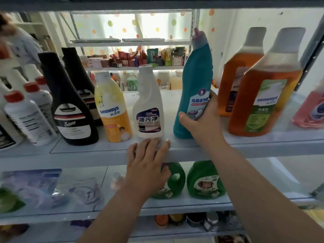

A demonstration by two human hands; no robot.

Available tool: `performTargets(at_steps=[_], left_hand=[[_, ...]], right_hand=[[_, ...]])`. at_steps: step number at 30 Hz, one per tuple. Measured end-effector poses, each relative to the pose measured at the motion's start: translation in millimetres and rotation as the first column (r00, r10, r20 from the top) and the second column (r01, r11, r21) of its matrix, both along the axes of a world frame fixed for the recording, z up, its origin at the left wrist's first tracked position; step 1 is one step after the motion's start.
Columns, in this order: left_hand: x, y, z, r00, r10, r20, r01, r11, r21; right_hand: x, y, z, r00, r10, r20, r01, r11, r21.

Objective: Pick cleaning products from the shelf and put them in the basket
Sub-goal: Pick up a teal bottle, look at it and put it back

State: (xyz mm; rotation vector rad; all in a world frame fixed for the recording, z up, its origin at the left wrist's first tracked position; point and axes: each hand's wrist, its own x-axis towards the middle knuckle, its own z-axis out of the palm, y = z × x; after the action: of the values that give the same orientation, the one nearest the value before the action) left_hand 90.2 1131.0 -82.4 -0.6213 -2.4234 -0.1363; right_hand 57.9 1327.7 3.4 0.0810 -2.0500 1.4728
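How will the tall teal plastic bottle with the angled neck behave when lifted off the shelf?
Probably tippy: the tall teal plastic bottle is slim and high for its base, so it may topple if released. Its smooth body could slip; the right hand holds it low, across the label. Likely stiff, as no dent shows at the grip.

Your left hand [148,160] is raised palm-forward, fingers [151,146] straight and slightly spread. Your right hand [203,120] reaches higher, forearm stretched up from the lower right, thumb and fingers curled round a teal bottle [194,71]. Both forearms are bare.
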Motion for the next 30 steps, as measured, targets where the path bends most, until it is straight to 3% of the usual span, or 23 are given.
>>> performTargets(at_steps=[3,12,19,30], left_hand=[[-2,0,-4,1.0,0.0,-0.031,0.001,1.0,0.01],[-7,-2,-12,0.996,-0.039,-0.082,0.04,0.999,0.011],[-4,-5,-7,0.998,-0.064,-0.024,0.064,0.998,0.003],[9,-8,3,0.994,-0.091,0.055,0.091,0.996,0.012]], right_hand=[[-4,-4,-2,1.0,0.0,0.002,0.0,0.997,0.08],[-6,-12,-5,0.993,-0.115,-0.022,0.117,0.987,0.109],[1,-23,-11,0.948,-0.318,-0.023,0.317,0.933,0.173],[3,-32,-13,0.882,-0.469,0.036,0.443,0.853,0.275]])
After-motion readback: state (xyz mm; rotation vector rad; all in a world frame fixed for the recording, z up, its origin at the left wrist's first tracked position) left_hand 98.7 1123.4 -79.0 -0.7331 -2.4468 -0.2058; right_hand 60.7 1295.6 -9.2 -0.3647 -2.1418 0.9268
